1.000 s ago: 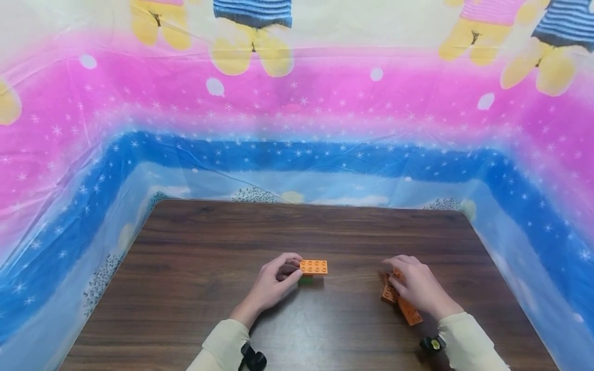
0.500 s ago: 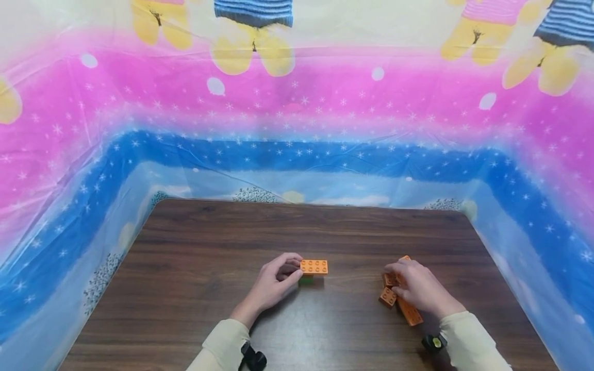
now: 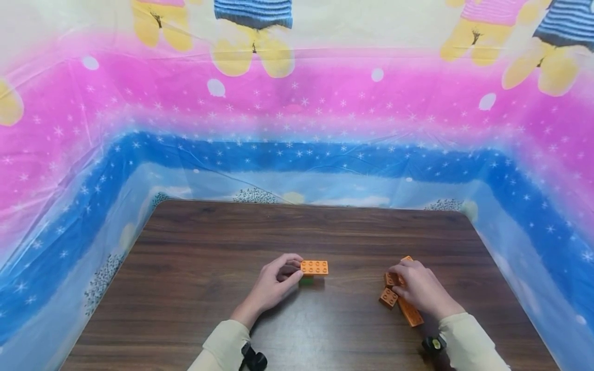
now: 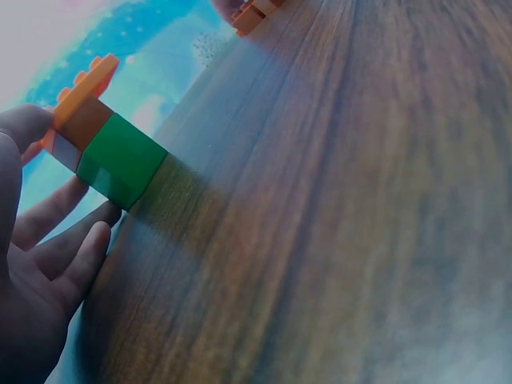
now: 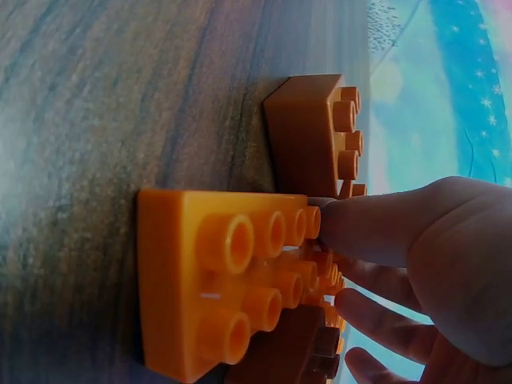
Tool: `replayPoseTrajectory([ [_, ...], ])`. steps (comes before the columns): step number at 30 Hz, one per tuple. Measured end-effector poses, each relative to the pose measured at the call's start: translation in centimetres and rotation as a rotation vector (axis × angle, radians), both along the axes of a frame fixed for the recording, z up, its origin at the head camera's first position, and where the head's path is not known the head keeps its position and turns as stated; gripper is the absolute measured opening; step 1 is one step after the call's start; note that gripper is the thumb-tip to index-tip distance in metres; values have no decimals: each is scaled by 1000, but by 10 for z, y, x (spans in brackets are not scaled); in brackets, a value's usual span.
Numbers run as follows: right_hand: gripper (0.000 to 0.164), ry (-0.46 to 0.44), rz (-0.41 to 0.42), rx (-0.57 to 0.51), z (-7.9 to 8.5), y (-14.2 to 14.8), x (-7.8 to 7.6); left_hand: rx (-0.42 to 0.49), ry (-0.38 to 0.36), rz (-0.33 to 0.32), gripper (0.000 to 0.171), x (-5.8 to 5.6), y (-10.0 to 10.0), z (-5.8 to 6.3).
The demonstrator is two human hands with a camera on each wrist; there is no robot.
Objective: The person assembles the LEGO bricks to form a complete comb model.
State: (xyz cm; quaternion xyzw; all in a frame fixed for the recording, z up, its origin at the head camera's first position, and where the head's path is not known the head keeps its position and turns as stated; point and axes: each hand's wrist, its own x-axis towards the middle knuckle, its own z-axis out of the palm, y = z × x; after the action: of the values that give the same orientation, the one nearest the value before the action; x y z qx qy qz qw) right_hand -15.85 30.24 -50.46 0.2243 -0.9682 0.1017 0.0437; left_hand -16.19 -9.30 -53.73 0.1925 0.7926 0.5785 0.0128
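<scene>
My left hand (image 3: 274,283) pinches the left end of a small stack of toy bricks at mid-table. An orange eight-stud brick (image 3: 314,267) tops that stack. Below it, in the left wrist view, sit a brown brick (image 4: 86,122) and a pale one (image 4: 64,152), with a green brick (image 4: 120,164) resting on the wood. At the right, my right hand (image 3: 424,288) bends over a cluster of loose bricks, thumb and fingers on an orange brick. A long orange brick (image 3: 410,312) pokes out below the palm. Beside it lies a small four-stud brown brick (image 3: 389,297).
The dark wooden table (image 3: 209,237) reaches back to a patterned cloth (image 3: 287,154) hung around its far and side edges. Another brown brick (image 5: 302,120) stands beyond the thumb in the right wrist view. A black wrist camera (image 3: 433,343) sits at the right cuff.
My right hand has shifted slightly over the cluster, and the small four-stud brick now shows apart at its left. The left hand and its stack stay still.
</scene>
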Motion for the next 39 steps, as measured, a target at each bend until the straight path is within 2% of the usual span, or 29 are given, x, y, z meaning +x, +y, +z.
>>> replayPoseTrajectory([
  [14, 34, -68, -76, -63, 3, 0, 0, 51, 0, -1, 26, 1, 1, 0],
  [19, 37, -59, -103, -127, 4, -3, 0, 43, 3, -1, 26, 1, 1, 0],
  [30, 41, -13, -70, -303, 0, -15, 0, 33, 2, 2, 25, -1, 0, -2],
  [39, 43, 25, -31, -325, -1, -26, -1, 30, -1, 11, 25, 0, 1, -1],
])
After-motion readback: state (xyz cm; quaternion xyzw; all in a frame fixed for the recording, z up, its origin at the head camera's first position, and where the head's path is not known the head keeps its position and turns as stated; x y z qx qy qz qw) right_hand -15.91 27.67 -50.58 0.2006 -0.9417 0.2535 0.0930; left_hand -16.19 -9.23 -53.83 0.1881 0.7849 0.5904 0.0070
